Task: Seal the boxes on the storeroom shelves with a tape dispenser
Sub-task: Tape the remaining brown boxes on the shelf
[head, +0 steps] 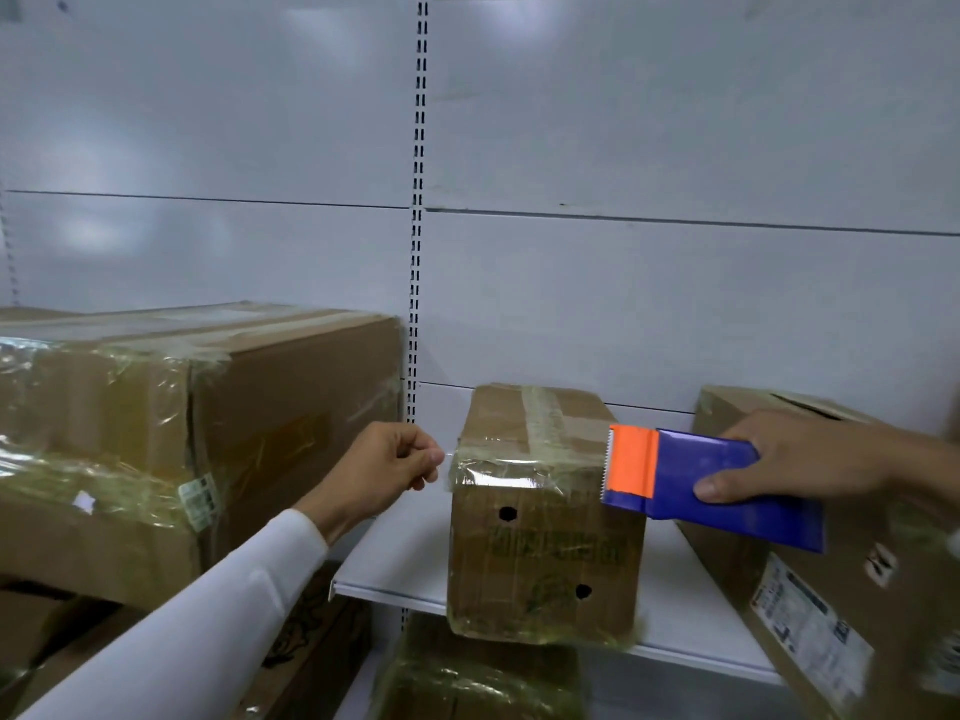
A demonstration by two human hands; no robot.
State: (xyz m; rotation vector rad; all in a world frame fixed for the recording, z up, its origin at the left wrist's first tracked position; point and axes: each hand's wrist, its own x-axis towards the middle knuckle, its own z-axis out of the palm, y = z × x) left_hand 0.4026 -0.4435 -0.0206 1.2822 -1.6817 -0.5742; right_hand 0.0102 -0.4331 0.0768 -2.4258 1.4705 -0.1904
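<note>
A small brown cardboard box (pixel 540 553) with two round holes stands on the white shelf (pixel 395 563), its top wrapped in clear tape. My right hand (pixel 800 459) grips a blue tape dispenser (pixel 717 485) with an orange toothed end, held against the box's upper right corner. A strip of clear tape (pixel 498 472) runs from the dispenser across the box's front top edge. My left hand (pixel 384 465), in a white sleeve, pinches the free end of that tape just left of the box.
A large taped box (pixel 208 418) stands at the left. Another brown box with labels (pixel 831 589) leans at the right, behind the dispenser. More wrapped boxes (pixel 478 678) lie on the level below. White back panels and a slotted upright (pixel 415 252) rise behind.
</note>
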